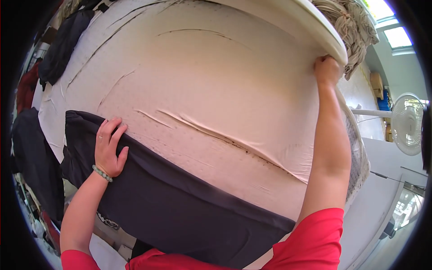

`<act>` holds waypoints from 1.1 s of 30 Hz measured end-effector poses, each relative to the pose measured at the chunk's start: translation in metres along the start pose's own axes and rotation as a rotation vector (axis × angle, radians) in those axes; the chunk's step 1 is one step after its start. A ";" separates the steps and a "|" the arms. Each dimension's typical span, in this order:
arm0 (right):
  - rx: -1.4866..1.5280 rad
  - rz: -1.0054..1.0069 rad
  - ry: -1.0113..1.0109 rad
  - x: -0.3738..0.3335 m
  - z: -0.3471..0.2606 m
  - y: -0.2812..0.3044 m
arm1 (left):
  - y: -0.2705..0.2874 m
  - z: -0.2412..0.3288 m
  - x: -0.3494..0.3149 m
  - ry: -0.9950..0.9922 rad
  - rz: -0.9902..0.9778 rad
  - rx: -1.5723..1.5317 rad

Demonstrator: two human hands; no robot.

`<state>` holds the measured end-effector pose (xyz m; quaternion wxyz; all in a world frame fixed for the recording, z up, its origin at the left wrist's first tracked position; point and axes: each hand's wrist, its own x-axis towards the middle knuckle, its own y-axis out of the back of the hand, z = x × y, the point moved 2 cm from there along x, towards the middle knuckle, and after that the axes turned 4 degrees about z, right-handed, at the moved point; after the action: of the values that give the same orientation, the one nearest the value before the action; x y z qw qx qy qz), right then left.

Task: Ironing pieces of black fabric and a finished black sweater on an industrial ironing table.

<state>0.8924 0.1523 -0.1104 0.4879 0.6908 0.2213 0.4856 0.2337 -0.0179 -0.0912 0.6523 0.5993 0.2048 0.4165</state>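
Note:
A dark navy cloth garment (pixel 180 198) lies along the near side of a wide, cream-covered padded surface (pixel 216 85), partly hanging over its edge. My left hand (pixel 110 146) rests on the garment's far left edge, fingers spread and holding nothing. A bracelet of pale green beads circles that wrist. At the far right, my outstretched right arm ends in a closed right hand (pixel 327 69), wrapped at the rim of a raised white panel (pixel 310 22) with a rounded end. The fingers' inner side is hidden. Creases and small dark spots mark the cover.
Dark garments (pixel 67 45) hang or lie along the left side, with another dark cloth (pixel 33 157) nearer. Bunched beige cloth (pixel 348 29) is behind the white panel. A white fan (pixel 407 123) stands at the right, with cardboard boxes (pixel 376 84) beyond.

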 end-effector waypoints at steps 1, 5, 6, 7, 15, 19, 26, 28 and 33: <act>-0.040 0.088 0.015 0.004 0.005 -0.004 | -0.002 0.000 0.000 0.002 0.000 0.001; -0.035 0.140 0.003 0.002 0.013 -0.022 | -0.006 0.000 0.001 0.004 -0.020 0.002; -0.037 0.156 0.001 0.001 0.012 -0.024 | -0.004 -0.001 0.001 0.006 -0.019 0.005; -0.040 0.173 -0.002 0.001 0.011 -0.024 | -0.003 -0.001 0.000 0.009 -0.018 0.006; -0.227 -0.017 0.193 -0.005 0.000 -0.030 | 0.000 -0.002 0.004 0.020 -0.028 0.000; -0.044 -0.217 0.407 -0.039 -0.105 -0.013 | -0.003 -0.002 0.001 0.017 -0.042 0.001; -0.012 -0.171 0.427 -0.014 -0.178 -0.027 | 0.000 0.002 0.003 0.013 -0.015 -0.024; -0.092 -0.186 0.516 -0.017 -0.205 -0.020 | -0.001 0.000 -0.001 0.028 -0.027 -0.017; -0.225 -0.139 0.753 -0.017 -0.233 -0.006 | 0.001 -0.004 -0.003 0.040 -0.023 -0.015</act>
<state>0.6789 0.2487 -0.1118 0.4770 0.3902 0.3763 0.6918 0.2282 -0.0178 -0.0921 0.6574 0.5835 0.2215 0.4223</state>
